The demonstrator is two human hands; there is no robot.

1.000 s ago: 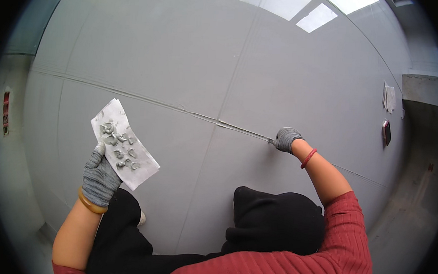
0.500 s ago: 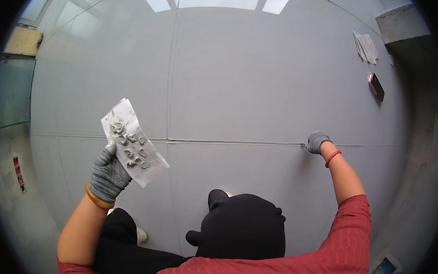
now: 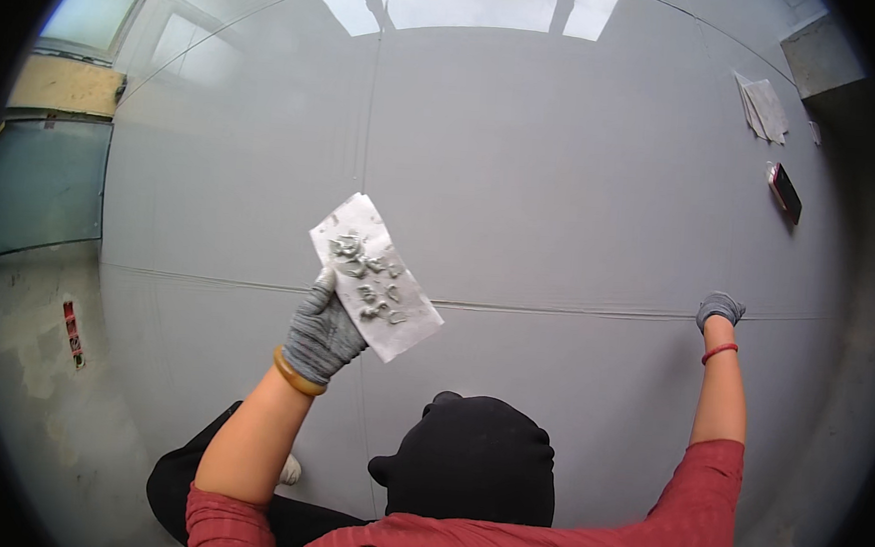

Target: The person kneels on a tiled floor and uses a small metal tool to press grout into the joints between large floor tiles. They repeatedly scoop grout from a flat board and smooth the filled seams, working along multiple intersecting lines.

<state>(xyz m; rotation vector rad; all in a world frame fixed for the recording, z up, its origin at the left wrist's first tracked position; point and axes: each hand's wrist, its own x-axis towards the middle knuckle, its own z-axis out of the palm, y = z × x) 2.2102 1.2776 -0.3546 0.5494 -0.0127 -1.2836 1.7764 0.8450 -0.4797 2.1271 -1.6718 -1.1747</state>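
Observation:
My left hand (image 3: 322, 333), in a grey knit glove, grips a white sheet of paper (image 3: 406, 322) by its near-left edge, thumb on top. Several blobs of grey-green paste (image 3: 354, 256) are stuck to the sheet, which is held above the floor. Out to the right, my right hand (image 3: 721, 309), gloved the same way, is closed and down at a long seam (image 3: 575, 311) between large grey floor tiles. Its fingers curl away from view, so whatever they hold is hidden.
At the far right a dark phone (image 3: 786, 194) lies near a fan of white papers (image 3: 764, 109). A concrete block (image 3: 821, 56) juts in behind them. Along the left stand a glass panel (image 3: 46, 187) and a wall with a red-wired box (image 3: 72, 333). My black-clad knee (image 3: 473, 461) is in front.
My right hand has slid farther right along the seam, still closed. My left hand and the paper have shifted right too, and the whole view has moved slightly.

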